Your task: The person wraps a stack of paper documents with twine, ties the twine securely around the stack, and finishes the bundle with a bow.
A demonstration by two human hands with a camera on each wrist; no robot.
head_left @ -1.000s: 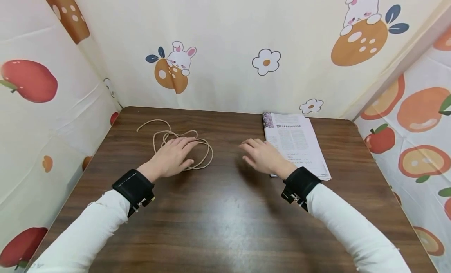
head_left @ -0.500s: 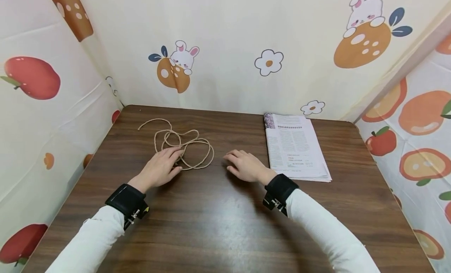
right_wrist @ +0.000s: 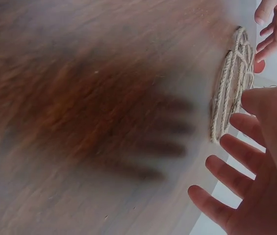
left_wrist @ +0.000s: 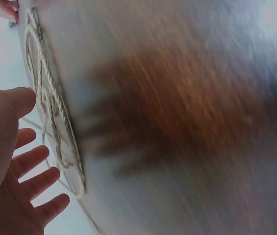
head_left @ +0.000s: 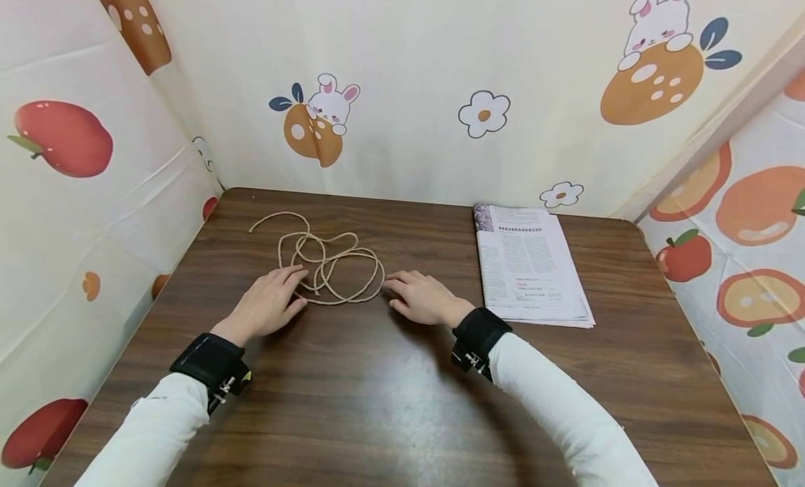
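Note:
A thin beige twine rope (head_left: 339, 255) lies in loose, crossing loops on the brown wooden table, one end trailing to the upper left. My left hand (head_left: 264, 302) hovers at the lower left of the loops, its fingertips overlapping the rope's edge in the head view. On the other side, my right hand (head_left: 424, 298) is just right of the outermost loop, fingertips close to it. Both wrist views show relaxed, spread fingers with nothing between them: left-hand fingers (left_wrist: 39, 183) beside the rope (left_wrist: 50, 103), right-hand fingers (right_wrist: 229, 176) near the coils (right_wrist: 226, 93).
A folded newspaper (head_left: 534, 263) lies at the back right of the wooden table (head_left: 377, 417). Behind the table hangs a cream curtain (head_left: 402, 68) with rabbit and flower prints. Fruit-printed cloth borders the left (head_left: 151, 214) and right (head_left: 761, 214) sides.
My left hand has drawn back toward the lower left, uncovering more of the rope. My right hand has moved left from beside the newspaper toward the loops. Rope and newspaper have stayed put.

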